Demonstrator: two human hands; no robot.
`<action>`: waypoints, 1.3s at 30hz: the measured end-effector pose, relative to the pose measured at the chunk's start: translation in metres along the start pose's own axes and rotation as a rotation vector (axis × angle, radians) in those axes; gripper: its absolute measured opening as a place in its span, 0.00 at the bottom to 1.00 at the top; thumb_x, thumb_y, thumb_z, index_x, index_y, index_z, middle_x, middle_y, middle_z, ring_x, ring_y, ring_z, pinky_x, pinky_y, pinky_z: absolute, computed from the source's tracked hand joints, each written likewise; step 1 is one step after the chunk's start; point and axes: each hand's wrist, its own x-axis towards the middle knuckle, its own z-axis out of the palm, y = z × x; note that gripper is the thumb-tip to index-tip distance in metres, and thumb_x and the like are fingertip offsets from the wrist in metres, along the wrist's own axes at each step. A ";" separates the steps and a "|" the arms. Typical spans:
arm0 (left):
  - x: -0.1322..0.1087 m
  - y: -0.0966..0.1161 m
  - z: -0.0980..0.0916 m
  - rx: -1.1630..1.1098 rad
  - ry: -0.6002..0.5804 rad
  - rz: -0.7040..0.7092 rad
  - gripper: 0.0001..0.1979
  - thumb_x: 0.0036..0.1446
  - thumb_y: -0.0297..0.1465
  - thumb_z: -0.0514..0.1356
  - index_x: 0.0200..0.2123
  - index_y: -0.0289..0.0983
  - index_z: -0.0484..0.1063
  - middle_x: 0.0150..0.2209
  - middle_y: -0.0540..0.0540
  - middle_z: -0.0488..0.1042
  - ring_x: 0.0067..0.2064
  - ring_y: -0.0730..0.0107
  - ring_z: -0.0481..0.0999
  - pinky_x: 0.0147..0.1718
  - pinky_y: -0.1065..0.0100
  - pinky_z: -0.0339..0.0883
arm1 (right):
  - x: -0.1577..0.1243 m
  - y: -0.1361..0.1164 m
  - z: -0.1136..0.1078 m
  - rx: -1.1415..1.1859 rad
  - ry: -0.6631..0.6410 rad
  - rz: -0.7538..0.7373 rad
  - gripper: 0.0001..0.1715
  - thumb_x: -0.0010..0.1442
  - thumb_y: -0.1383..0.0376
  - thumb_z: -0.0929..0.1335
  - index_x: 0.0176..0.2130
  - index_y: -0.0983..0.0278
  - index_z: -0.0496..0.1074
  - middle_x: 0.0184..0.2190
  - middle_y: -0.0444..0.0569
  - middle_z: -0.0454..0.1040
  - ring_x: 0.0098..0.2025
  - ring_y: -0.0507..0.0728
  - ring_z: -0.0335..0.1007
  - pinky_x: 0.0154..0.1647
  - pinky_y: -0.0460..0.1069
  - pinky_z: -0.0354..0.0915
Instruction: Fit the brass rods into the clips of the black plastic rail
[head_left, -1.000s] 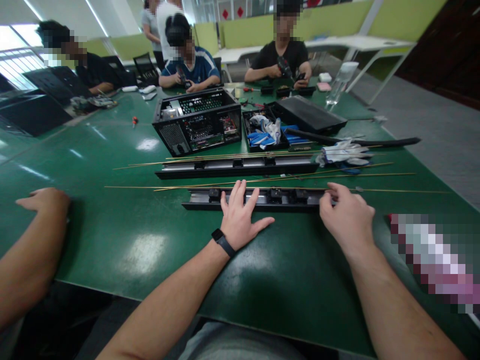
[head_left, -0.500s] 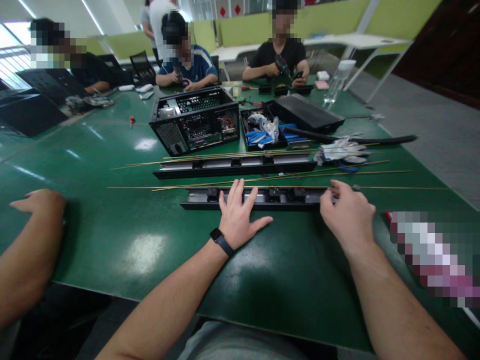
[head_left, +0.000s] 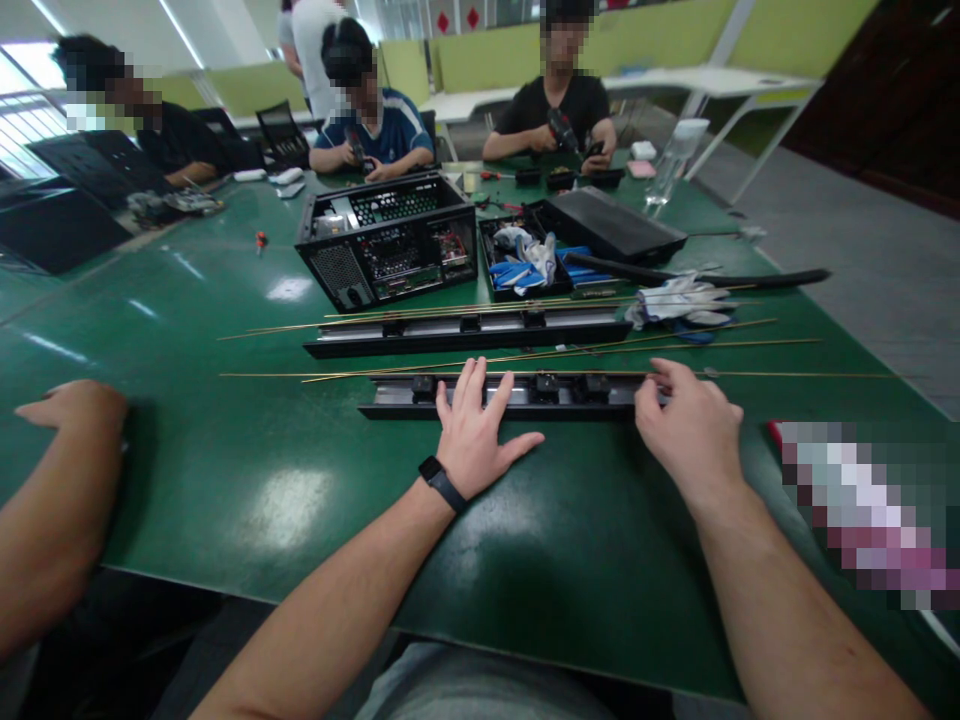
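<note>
My left hand (head_left: 475, 435), with a dark watch on its wrist, lies spread over the nearer black channel rail (head_left: 495, 412), its fingertips reaching the rear edge. Several small black blocks (head_left: 546, 387) sit inside that rail's silvery trough. At the right end of the rail my right hand (head_left: 694, 415) is curled, thumb and index close together; what lies between them is hidden. A thin brass-coloured rod (head_left: 795, 376) runs along the rail's rear edge and passes by these fingers. More thin rods (head_left: 720, 346) lie just behind. Farther back is a second black rail (head_left: 442, 341).
An open computer case (head_left: 409, 265) stands beyond the rails, beside a box holding gloves (head_left: 525, 262). Another glove (head_left: 682, 305) and a black strip (head_left: 780, 279) lie to the right. A neighbour's arm (head_left: 71, 480) rests at left. People work across the green table (head_left: 300, 560).
The whole view shifts very slightly to the left. My right hand shifts a touch with the view; my left hand keeps its spread pose on the rail.
</note>
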 end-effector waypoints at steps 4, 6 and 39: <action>0.000 0.000 0.000 0.003 0.006 0.000 0.46 0.68 0.53 0.81 0.82 0.46 0.75 0.89 0.26 0.59 0.91 0.26 0.56 0.83 0.16 0.51 | -0.001 -0.001 0.000 -0.002 -0.002 -0.009 0.34 0.76 0.55 0.63 0.66 0.67 0.86 0.55 0.69 0.90 0.60 0.78 0.81 0.59 0.68 0.69; 0.000 0.000 0.000 0.000 0.008 0.001 0.46 0.68 0.54 0.81 0.82 0.47 0.75 0.89 0.27 0.60 0.91 0.26 0.55 0.83 0.16 0.51 | -0.001 0.000 0.000 -0.002 0.014 0.007 0.34 0.76 0.55 0.64 0.67 0.66 0.85 0.56 0.69 0.90 0.60 0.78 0.81 0.59 0.68 0.69; 0.000 0.001 0.000 0.006 0.006 0.004 0.47 0.67 0.54 0.82 0.81 0.46 0.76 0.89 0.26 0.60 0.91 0.25 0.56 0.83 0.16 0.51 | 0.000 0.001 0.000 0.006 0.000 0.009 0.35 0.75 0.56 0.64 0.70 0.64 0.84 0.56 0.65 0.90 0.58 0.77 0.81 0.59 0.67 0.70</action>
